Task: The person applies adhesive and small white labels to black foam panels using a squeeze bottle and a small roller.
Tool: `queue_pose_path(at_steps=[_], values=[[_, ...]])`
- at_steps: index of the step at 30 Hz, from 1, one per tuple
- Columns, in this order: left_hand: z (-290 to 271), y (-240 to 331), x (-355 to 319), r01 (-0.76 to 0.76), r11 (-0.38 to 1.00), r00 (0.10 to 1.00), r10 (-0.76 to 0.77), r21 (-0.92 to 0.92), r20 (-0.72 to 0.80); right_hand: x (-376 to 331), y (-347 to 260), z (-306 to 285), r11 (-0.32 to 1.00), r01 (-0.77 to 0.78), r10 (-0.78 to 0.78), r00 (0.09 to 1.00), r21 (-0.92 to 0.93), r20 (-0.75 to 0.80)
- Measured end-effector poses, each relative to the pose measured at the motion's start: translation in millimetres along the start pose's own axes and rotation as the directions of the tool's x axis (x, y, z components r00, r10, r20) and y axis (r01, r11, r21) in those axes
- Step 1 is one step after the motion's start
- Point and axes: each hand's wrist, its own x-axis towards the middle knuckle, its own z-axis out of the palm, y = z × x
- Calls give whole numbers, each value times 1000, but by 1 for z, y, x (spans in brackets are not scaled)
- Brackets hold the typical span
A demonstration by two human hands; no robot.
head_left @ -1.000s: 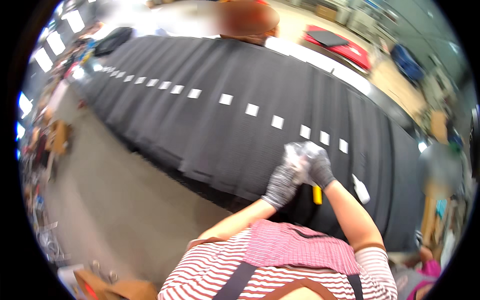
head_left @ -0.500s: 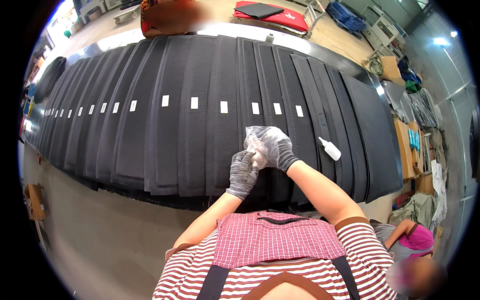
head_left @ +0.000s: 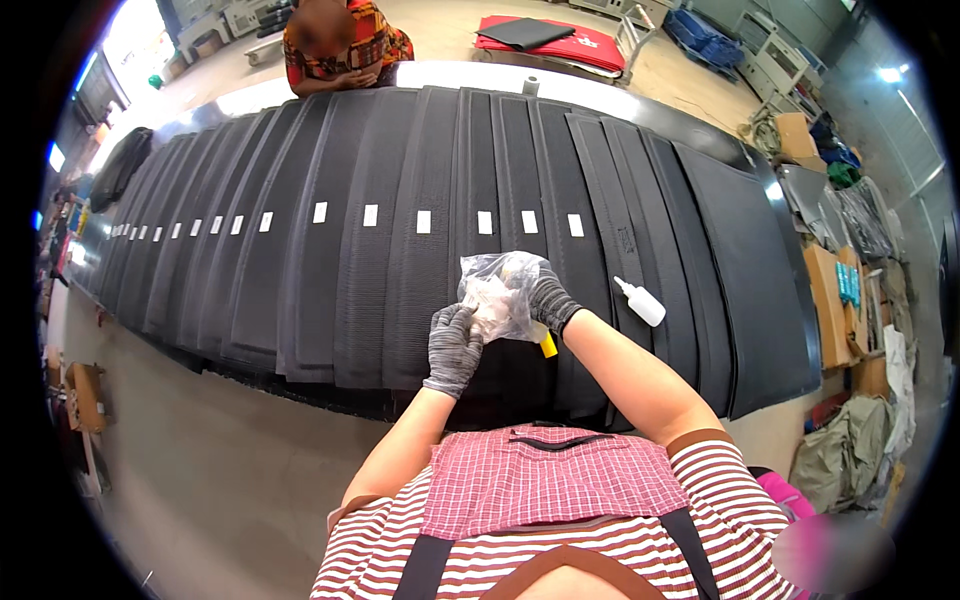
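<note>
Clear plastic film forms the bag (head_left: 490,300) between the two grips, something pale bunched inside it. The left grip (head_left: 455,350) is closed on its near-left side; the right grip (head_left: 552,300) meets the other side, fingers veiled by film, so I cannot tell how tightly they close. Good handling probably means a light, steady left pinch and easing the film apart rather than tugging, since it could tear or spill. A yellow piece (head_left: 548,345) shows just below the right grip.

Under both grips, overlapping black panels (head_left: 350,300) cover the table (head_left: 600,95), white labels (head_left: 424,222) in a row beyond the hands. Right of the right grip lies a white bottle (head_left: 643,303). Ahead-left of the grips, a person (head_left: 365,45) is at the far edge; a red stack (head_left: 580,45) sits farther off, ahead-right.
</note>
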Motion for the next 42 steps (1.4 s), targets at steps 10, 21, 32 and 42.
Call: queue_pose_path(at_steps=[10, 21, 32, 42], values=[[6, -20, -6, 149, 988, 989, -149, 38, -23, 3, 4, -13, 951, 309, -283, 900, -25, 332], [-16, 130, 26, 291, 844, 921, -374, -451, -107, -119, 73, -36, 72, 34, -164, 986, 997, -22], [50, 199, 98, 607, 544, 767, -209, -579, 607, -186, 160, -70, -118, 38, 5, 999, 992, -38], [89, 185, 132, 241, 647, 865, 195, -724, 462, -172, 192, -85, -316, -167, -112, 984, 934, 138]])
